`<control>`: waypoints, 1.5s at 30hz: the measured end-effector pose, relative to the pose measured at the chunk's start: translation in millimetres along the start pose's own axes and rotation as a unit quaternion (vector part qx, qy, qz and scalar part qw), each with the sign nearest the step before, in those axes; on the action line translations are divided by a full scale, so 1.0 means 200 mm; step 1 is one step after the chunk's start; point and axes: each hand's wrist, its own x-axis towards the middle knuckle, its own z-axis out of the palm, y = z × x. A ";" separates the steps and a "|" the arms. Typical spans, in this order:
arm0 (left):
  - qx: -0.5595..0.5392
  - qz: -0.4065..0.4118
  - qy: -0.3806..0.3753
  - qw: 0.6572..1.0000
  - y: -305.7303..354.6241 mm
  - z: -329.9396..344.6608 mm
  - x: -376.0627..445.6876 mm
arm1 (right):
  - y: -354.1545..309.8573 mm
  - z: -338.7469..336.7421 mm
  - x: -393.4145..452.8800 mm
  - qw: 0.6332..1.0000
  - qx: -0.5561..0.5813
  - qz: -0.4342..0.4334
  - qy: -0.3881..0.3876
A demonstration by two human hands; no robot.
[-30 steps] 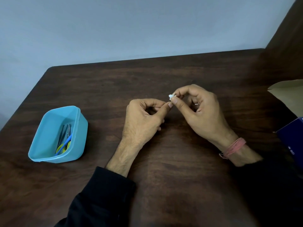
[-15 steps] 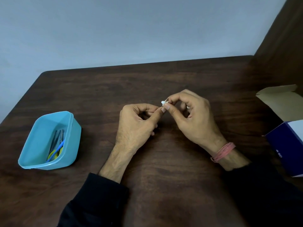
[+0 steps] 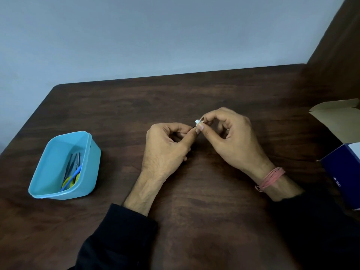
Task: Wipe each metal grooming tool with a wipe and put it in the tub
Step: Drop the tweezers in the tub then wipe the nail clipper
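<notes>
Wiping continues unchanged mid-table: right hand (image 3: 231, 139) still pinches wipe (image 3: 198, 121) on the tool (image 3: 194, 126) gripped by left hand (image 3: 167, 149); tub (image 3: 91, 151) awaits.

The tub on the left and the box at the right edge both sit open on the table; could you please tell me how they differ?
1. The tub is light blue plastic with rounded corners; the box is dark blue cardboard with square edges.
2. The tub lies wholly in view, with several slim tools inside; the box is cut off by the frame, its inside hidden.
3. The box has a raised brown flap; the tub shows no lid.

Both rest on the dark wooden table.
</notes>
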 end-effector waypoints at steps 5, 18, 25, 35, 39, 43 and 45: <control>-0.004 0.009 0.007 1.000 0.00 0.01 0.00 | 0.02 0.01 0.01 1.000 0.016 0.008 -0.010; -0.086 0.021 -0.061 0.994 0.02 -0.01 0.00 | 0.03 0.01 0.02 0.985 0.134 0.087 0.066; -0.115 0.004 0.006 0.993 0.00 -0.02 0.02 | -0.01 0.01 0.00 0.994 0.096 0.051 0.018; -0.060 0.016 -0.036 0.997 -0.01 0.00 0.01 | -0.03 0.00 -0.01 0.988 0.119 0.099 0.026; -0.052 0.013 -0.035 0.998 0.00 0.00 0.01 | -0.03 0.00 -0.01 0.988 0.111 0.105 0.035; -0.057 0.013 -0.041 0.997 0.00 0.01 0.01 | -0.03 -0.01 -0.01 0.986 0.114 0.108 0.054; -0.057 0.014 -0.042 0.997 0.00 0.01 0.01 | -0.03 -0.01 -0.01 0.986 0.122 0.098 0.056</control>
